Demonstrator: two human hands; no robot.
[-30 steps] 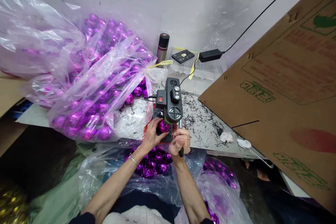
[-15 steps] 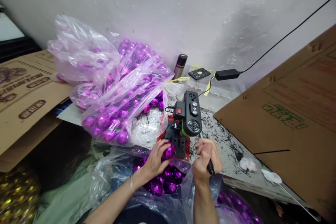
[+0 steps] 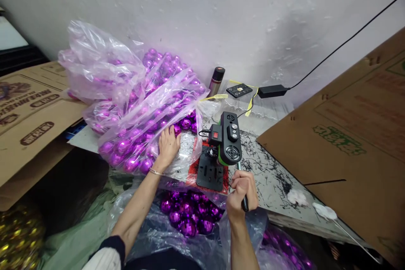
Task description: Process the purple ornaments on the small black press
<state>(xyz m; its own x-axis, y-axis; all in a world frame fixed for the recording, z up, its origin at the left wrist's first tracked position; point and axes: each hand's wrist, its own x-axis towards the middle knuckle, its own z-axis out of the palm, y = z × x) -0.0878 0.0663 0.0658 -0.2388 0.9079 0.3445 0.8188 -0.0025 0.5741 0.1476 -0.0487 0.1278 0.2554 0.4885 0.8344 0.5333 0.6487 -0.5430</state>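
Fingers spread, my left hand (image 3: pixel 168 147) reaches into the mouth of a clear plastic bag (image 3: pixel 126 93) full of purple mirrored balls (image 3: pixel 185 124); its fingertips are beside the balls. My right hand (image 3: pixel 243 192) is wrapped round the black-tipped lever (image 3: pixel 244 203) of a small black machine (image 3: pixel 230 137). The machine stands on a black base plate (image 3: pixel 209 173) over a red mat. Below the table edge, more purple balls (image 3: pixel 189 227) lie in an open clear bag in front of me.
A cardboard box (image 3: pixel 348 135) stands at the right, and open carton flaps (image 3: pixel 38 114) at the left. Behind the machine are a bottle (image 3: pixel 216 81), a black keypad-like item (image 3: pixel 239 90) and a power adapter (image 3: pixel 272 90). Black clippings litter the table (image 3: pixel 272 194). Gold balls (image 3: pixel 20 236) lie lower left.
My left hand has let go of a purple ball near the base plate and moved up and left to the big bag. My right hand stays on the lever.
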